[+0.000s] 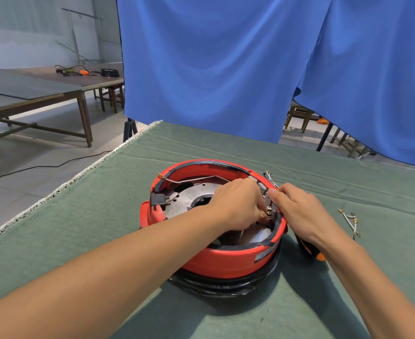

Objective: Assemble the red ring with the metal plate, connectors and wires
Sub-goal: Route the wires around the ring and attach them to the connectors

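The red ring (226, 260) sits on a black ring (226, 287) on the green-covered tabletop (79, 228), under both hands. Inside it lies the metal plate (187, 199). The left hand (238, 206) reaches down into the ring, fingers curled and pinching a small metal connector (269, 212) at the ring's inner wall. The right hand (297, 214) rests on the rim just beside it, thumb and forefinger curled, pressing the same connector from outside. A black connector (158, 200) sits on the rim beyond the left hand. Loose wires (351, 222) lie on the cloth past the right hand; an orange-and-black tool (311, 250) lies under the right wrist.
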Action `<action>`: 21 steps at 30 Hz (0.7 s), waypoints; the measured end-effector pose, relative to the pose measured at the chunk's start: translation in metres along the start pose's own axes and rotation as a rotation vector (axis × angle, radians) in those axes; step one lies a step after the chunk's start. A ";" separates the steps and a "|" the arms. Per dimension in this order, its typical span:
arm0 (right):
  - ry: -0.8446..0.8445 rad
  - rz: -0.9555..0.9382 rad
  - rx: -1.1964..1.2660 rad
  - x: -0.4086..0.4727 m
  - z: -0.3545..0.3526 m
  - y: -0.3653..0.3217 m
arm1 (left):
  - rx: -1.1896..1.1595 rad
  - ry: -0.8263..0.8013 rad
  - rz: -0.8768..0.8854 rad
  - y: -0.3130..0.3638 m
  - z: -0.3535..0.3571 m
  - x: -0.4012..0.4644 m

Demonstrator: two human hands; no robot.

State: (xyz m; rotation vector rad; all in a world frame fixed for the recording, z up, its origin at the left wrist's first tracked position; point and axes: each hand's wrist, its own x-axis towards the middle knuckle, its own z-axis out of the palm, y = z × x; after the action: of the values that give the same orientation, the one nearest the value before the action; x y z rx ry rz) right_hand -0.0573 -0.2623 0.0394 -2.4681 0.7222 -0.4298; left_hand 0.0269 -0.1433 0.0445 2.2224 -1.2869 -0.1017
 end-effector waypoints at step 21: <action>0.077 0.130 -0.067 0.000 0.002 0.006 | 0.042 -0.035 -0.064 -0.001 -0.004 -0.006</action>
State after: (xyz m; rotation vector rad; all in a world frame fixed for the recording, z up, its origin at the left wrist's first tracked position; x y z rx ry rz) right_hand -0.0593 -0.2656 0.0346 -2.4597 0.9365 -0.4605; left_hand 0.0262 -0.1363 0.0461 2.3080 -1.2472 -0.1397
